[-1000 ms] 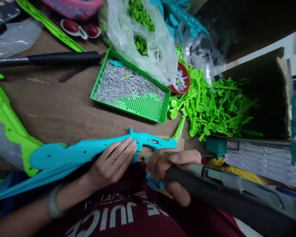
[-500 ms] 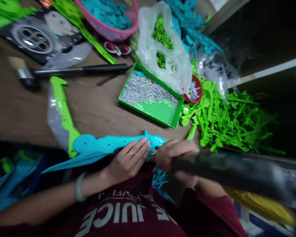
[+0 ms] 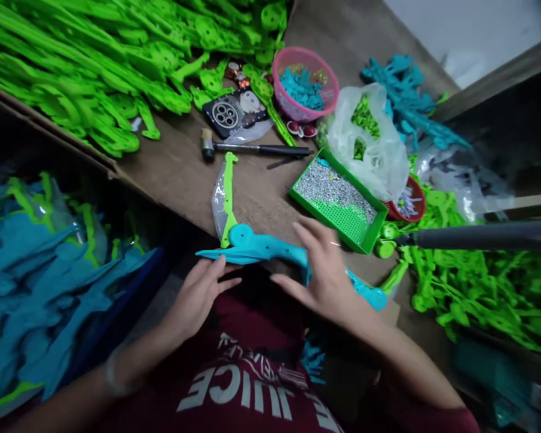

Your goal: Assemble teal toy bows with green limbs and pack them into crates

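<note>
A long bright blue plastic piece [image 3: 252, 248] lies along the table's front edge, with a pointed flap at its left end and a round end at its right. A green arm with a clear curved plastic blade [image 3: 220, 201] meets its left end. My left hand [image 3: 202, 294] has its fingers apart, the fingertips at the pointed flap. Over the middle of the blue piece spreads my right hand [image 3: 327, 273], thumb and fingers apart, hiding part of it. Away to the right of it, a dark stick-shaped tool with a thin tip [image 3: 478, 236] extends in from the right edge.
A green tray [image 3: 360, 236] holds small silvery screws. Behind it are a plastic bag [image 3: 388, 171] of green bits, a pink basket [image 3: 293, 108] and a mallet [image 3: 261, 148]. Green parts [image 3: 478, 288] pile up at right; blue pieces [image 3: 31, 276] fill a bin at lower left.
My right hand has let go of the dark tool, which now stands apart at the right. My left hand has moved to the blue piece's left end. The view has shifted left and widened.
</note>
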A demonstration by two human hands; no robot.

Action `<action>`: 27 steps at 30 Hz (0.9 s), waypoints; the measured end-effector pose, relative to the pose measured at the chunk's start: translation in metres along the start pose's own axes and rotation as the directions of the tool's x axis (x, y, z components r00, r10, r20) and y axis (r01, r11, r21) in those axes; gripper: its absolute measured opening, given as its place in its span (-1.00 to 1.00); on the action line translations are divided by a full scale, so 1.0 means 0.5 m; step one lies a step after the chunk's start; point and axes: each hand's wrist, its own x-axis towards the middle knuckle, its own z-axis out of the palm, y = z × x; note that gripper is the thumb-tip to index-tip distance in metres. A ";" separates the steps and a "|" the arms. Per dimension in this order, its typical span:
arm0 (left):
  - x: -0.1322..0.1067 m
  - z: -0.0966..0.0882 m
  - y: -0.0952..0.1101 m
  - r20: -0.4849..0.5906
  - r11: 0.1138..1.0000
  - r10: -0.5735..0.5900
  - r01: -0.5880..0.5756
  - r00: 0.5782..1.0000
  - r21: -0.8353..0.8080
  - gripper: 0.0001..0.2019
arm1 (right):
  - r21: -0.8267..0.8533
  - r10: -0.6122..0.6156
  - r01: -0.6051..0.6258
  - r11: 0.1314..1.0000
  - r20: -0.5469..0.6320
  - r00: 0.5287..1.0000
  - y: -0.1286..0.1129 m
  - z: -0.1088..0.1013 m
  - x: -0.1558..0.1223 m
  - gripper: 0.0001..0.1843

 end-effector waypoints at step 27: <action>-0.027 0.028 -0.043 -0.003 0.985 -0.061 0.060 0.998 -0.159 -0.54 | 0.509 -0.031 -0.320 0.799 0.567 0.823 -0.012 0.187 0.263 -0.42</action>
